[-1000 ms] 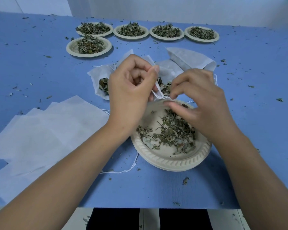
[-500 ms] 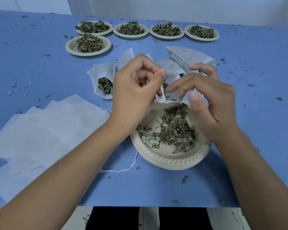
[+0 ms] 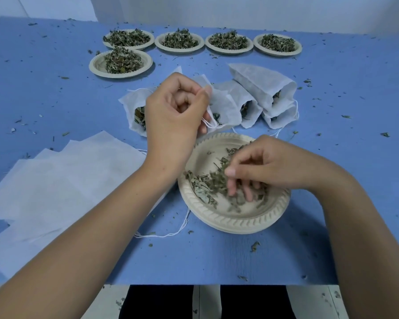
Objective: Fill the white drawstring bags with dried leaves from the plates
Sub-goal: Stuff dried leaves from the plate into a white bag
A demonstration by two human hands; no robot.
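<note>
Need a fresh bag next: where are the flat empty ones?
In the head view, the flat empty bags lie fanned at near left, just left of the nearest plate.
</note>
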